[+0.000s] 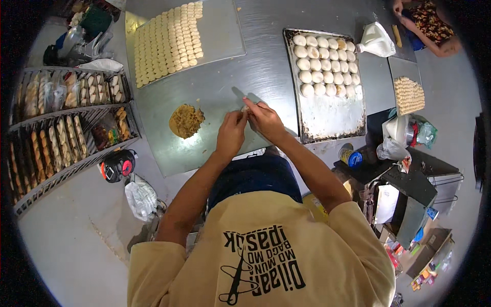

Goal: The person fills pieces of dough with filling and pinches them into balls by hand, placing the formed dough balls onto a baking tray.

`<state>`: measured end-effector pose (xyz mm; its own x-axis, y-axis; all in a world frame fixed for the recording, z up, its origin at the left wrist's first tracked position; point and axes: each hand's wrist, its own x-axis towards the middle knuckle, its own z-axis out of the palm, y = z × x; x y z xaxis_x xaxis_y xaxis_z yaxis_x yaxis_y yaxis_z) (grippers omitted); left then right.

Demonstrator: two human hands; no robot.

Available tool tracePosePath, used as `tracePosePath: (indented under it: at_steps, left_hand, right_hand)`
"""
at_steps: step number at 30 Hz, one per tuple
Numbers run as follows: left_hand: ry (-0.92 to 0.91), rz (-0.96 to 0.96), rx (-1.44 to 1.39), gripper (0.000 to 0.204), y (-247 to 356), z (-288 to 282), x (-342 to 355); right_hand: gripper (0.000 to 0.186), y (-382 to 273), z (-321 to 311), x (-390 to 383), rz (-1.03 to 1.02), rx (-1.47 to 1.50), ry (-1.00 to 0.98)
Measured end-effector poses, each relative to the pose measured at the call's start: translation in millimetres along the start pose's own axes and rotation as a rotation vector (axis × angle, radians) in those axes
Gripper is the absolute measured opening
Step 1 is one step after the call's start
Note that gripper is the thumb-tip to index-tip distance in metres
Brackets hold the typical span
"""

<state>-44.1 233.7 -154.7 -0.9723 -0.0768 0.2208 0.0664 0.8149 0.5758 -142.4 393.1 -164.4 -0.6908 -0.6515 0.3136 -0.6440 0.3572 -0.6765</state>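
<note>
Between my two hands, over the metal table (225,84), is a small pale piece of dough (245,109), mostly hidden by my fingers. My left hand (232,132) is closed, its fingertips pinching the near side of the dough. My right hand (266,122) curls round it from the other side, thumb and fingers drawn together. To the left of my hands, a mound of brown, crumbly filling (187,122) lies directly on the tabletop. On the right, a dark-rimmed baking tray (330,117) bears rows of round, pale dough balls (322,64), its near part bare and stained.
Small dough pieces (169,43) cover a sheet at the far left. A white plastic jug (377,41) lies beyond the tray. More small pieces (409,95) sit at the right. Racks of bread (71,120) stand left. Another person's arm (434,46) shows at far right.
</note>
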Motion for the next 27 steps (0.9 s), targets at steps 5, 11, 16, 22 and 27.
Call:
tracePosePath:
  at_steps: [5,11,16,22,27]
  left_hand:
    - [-0.03,0.18,0.316,0.047,-8,-13,-7]
    - [-0.016,0.225,0.29,0.047,-26,-24,-16]
    - [0.14,0.077,0.127,0.037,-30,-57,-24]
    - [-0.052,-0.023,0.008,0.029,-42,-88,-59]
    - [-0.03,-0.077,-0.071,0.02,-59,-117,-79]
  right_hand:
    - [0.07,-13,1,-16,-0.053,-0.102,0.01]
    - [0.072,-29,-1,-19,-0.008,-0.111,0.01]
    - [0.055,-32,11,53,0.284,-0.118,0.17]
    - [0.084,-1,63,56,0.334,-0.687,0.053]
    - [0.073,13,53,63,0.355,-0.222,0.132]
